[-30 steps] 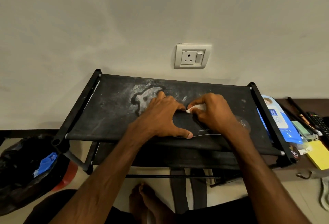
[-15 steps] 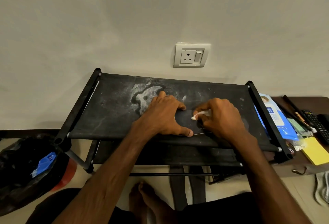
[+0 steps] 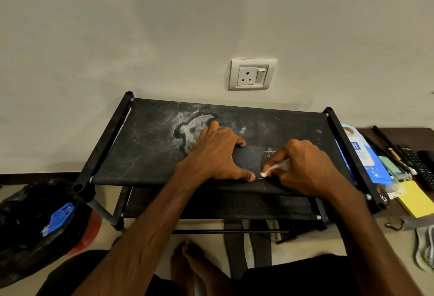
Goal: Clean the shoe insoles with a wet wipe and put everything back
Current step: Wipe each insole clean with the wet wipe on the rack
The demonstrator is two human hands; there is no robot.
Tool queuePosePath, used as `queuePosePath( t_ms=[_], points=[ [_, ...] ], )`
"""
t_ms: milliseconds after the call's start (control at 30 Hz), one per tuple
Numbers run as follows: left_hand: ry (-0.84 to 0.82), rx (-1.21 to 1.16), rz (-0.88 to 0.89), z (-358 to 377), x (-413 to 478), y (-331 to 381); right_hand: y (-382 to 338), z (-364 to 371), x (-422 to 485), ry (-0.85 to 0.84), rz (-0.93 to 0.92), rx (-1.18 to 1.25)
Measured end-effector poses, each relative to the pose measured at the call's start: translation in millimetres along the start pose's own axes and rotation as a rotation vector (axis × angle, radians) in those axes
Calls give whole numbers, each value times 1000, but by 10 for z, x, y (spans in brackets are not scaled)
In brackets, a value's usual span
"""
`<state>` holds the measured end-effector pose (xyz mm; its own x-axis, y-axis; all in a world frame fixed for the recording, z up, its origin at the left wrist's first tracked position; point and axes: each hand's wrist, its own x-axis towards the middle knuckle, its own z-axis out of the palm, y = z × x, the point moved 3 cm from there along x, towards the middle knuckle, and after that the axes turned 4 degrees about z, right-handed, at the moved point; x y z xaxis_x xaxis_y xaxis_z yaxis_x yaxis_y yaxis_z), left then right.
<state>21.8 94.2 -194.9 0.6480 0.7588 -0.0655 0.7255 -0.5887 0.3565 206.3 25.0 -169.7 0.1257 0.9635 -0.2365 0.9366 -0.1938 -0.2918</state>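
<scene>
Dim, soft indoor light falls evenly on the wall [image 3: 164, 37], shadows faint. Wide-angle bending curves the edges. Dark surfaces look grainy; corners are slightly soft.

This is looking like a room in a home. A black fabric shoe rack [image 3: 145, 145] is standing against a plain painted wall, under a white wall socket [image 3: 251, 74]. A person is sitting on the floor [image 3: 366, 232] with bare feet [image 3: 187, 262] showing. A black bin bag [image 3: 25, 220] is lying at the left. A dark table [image 3: 399, 133] at the right is carrying a pack of wet wipes [image 3: 361, 154], a remote control [image 3: 415, 166] and a yellow note pad [image 3: 415, 201].
</scene>
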Motion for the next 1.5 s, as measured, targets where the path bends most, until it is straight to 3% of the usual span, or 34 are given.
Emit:
queuePosePath(
  t_ms=[267, 733, 1000, 1333, 1500],
  points=[
    [-50, 27, 12, -2, 20, 2, -189, 82, 382, 229, 35, 105],
    [-17, 18, 4, 4, 27, 6, -9, 98, -130, 98, 50, 115],
    [-27, 18, 7, 0, 18, 0, -209, 194, 231, 306, 77, 263],
    [6, -5, 18, -3, 16, -20, -86, 235, -87, 101, -88, 210],
    [-12, 12, 15, 14, 22, -42, -133, 230, 101, 216, 22, 249]
  ],
)
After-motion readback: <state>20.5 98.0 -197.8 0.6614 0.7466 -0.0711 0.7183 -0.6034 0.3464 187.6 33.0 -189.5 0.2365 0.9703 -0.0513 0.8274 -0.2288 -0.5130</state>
